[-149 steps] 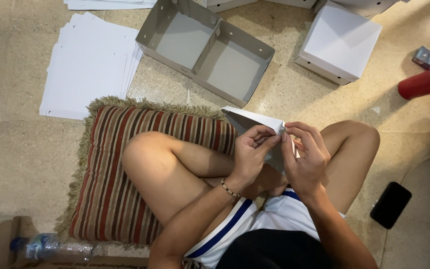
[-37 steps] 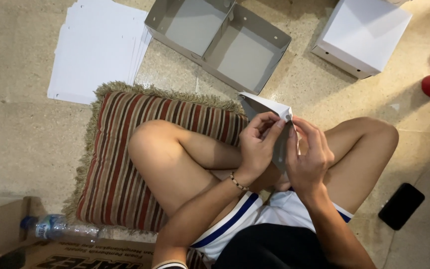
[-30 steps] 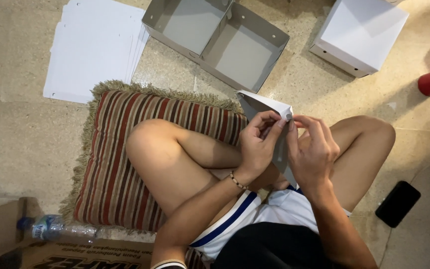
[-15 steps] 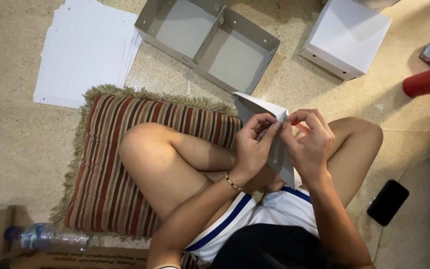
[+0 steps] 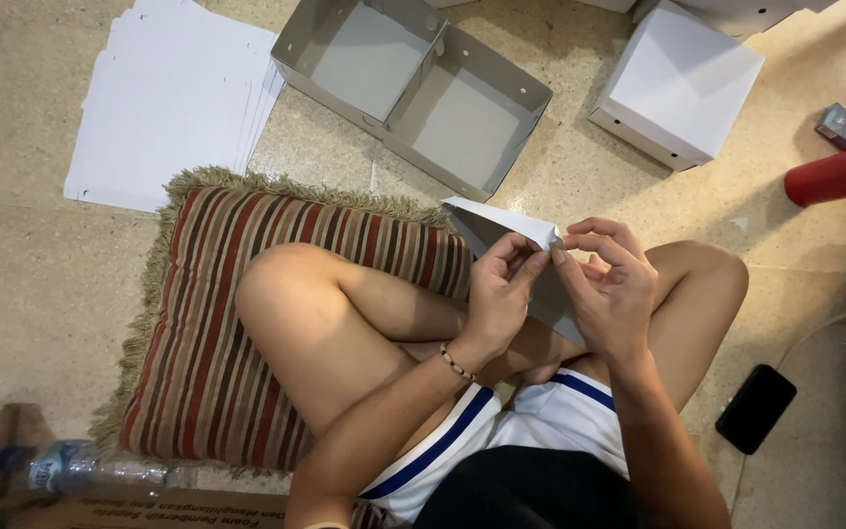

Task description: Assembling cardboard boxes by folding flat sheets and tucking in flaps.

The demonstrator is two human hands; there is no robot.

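sitting on a striped cushion (image 5: 198, 333) on speckled stone floor (image 5: 22, 294), left hand (image 5: 501, 294) and right hand (image 5: 611, 289) each keep a closed grip on folded card (image 5: 506, 223)

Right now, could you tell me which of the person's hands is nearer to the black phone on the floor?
Right. The right hand is above-left of the black phone; the left hand sits farther left, beyond the folded cardboard piece.
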